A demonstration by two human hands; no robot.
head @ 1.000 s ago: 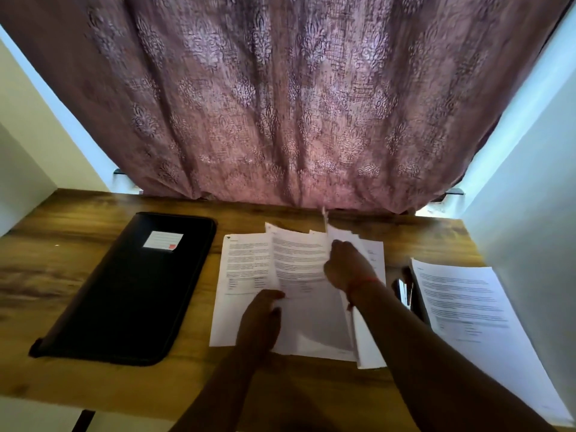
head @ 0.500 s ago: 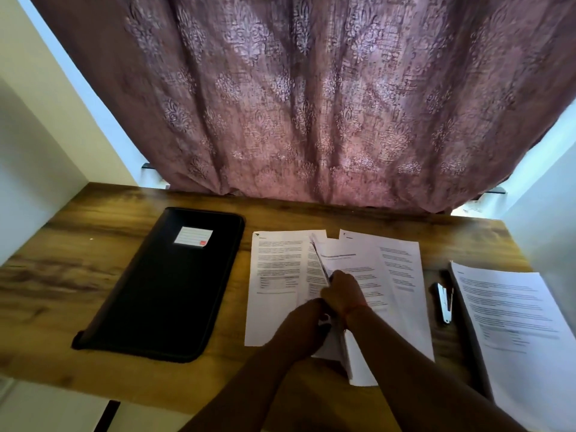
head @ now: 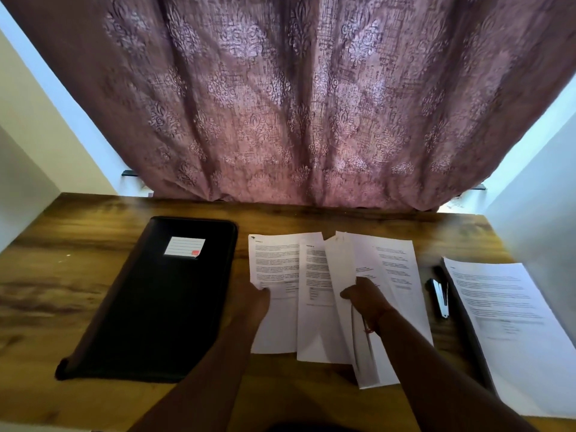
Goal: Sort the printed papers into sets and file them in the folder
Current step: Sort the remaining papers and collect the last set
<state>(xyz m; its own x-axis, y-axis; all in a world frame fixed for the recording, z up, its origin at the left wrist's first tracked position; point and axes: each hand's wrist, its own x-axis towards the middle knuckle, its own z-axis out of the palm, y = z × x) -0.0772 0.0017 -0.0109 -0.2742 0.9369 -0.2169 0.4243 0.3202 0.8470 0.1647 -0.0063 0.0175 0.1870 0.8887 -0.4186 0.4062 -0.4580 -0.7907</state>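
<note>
The sorting step was in hand: the left hand [head: 254, 296] pinched the leftmost printed sheet [head: 274, 263], while the right hand [head: 363, 296] gripped a lifted sheaf [head: 343, 263] over the fanned papers mid-surface. The black folder [head: 162, 300] lay closed at the left, another stack [head: 505, 322] and a stapler [head: 440, 296] at the right. Next, probably, squaring one set together.

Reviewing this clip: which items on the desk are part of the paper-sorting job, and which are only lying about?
Part of the job:
- fanned papers, left hand and right hand gripping sheets
- paper stack at right
- black folder, shut, at left

Lying about:
- stapler between papers and stack, untouched, though possibly for binding sets
- curtain behind the desk
</note>
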